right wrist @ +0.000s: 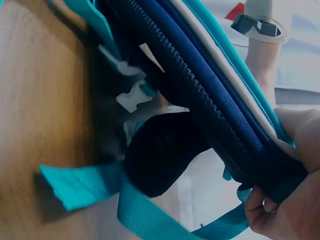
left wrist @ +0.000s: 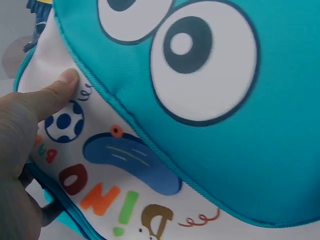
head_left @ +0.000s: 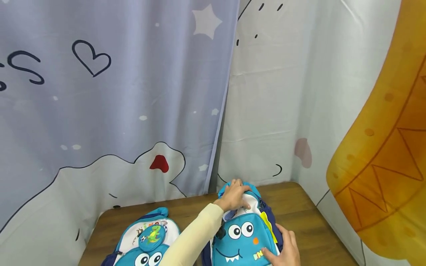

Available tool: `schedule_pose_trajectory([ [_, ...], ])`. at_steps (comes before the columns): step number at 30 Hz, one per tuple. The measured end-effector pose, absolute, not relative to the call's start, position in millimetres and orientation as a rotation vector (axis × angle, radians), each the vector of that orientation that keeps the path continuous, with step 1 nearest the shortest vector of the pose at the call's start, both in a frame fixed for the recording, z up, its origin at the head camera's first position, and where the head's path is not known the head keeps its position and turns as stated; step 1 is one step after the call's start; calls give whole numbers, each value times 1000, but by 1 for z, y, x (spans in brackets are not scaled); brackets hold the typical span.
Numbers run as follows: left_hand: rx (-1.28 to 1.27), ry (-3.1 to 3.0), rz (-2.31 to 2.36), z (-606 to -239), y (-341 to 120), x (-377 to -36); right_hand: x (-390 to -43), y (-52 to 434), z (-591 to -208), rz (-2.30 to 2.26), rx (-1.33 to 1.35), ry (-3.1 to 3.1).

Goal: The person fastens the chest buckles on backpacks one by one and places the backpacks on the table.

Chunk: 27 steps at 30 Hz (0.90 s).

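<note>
I see the blue monster backpack (head_left: 244, 236) lying on the brown worktop (head_left: 299, 207), close to the back corner where the curtains hang. It has big round eyes and a toothy smile on the front pocket. My left hand (head_left: 234, 195) is on the top end of this backpack, fingers curled over the edge and thumb (left wrist: 60, 87) pressed on the white part with the colored letters, so this grip is closed on the bag. My right hand (head_left: 284, 249) holds the bag's right side near the bottom; from the wrist view its fingers (right wrist: 260, 207) wrap under the dark blue zipper edge, so that grip is closed on the bag too. A teal strap (right wrist: 95, 192) hangs under it. Left of the backpack lies a second backpack (head_left: 146, 238) with a green dinosaur patch. Behind the backpack hangs a pale curtain (head_left: 116, 92) with a heart and stars.
</note>
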<state>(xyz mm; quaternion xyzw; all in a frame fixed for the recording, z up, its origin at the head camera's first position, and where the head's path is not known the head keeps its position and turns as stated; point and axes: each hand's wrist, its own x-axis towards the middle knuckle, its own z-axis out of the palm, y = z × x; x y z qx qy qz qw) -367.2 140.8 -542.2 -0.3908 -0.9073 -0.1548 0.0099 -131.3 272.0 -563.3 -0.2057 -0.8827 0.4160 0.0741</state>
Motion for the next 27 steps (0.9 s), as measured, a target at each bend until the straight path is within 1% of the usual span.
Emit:
schedule_pose_trajectory([
  [7, -1199, -2704, -628, -535, 141, -368, -132, 272, -547, 1140, -562, -2657],
  [17, -1118, -2692, -787, -529, 139, -365, -134, 271, -540, 867, -354, -2590],
  [27, -1116, -2562, -1005, -512, 129, -357, -129, 269, -528, 582, -147, -2428],
])
